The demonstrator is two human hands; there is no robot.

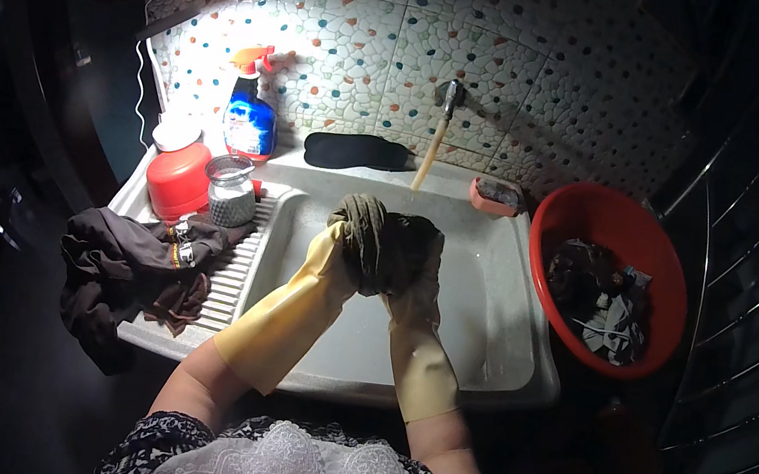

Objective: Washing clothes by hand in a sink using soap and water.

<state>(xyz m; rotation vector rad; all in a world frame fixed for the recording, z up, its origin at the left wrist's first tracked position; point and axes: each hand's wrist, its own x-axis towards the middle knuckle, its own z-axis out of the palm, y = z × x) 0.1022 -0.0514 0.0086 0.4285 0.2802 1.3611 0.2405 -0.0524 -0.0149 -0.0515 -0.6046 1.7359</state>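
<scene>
A bunched dark olive cloth is held up over the basin of a laundry sink. My left hand, in a long yellow rubber glove, grips the cloth's left side. On the right side, my right hand, gloved alike, holds the darker, shaded part; the cloth hides most of the fingers of both hands. Just beyond the cloth, a tap with a pale hose points down into the sink. Cloudy greyish water seems to lie in the basin below.
Dark clothes drape over the ribbed washboard and the sink's left edge. Behind them stand a glass jar, a red container and a spray bottle. A black insole and a pink soap dish lie along the back rim. Right, a red tub holds laundry.
</scene>
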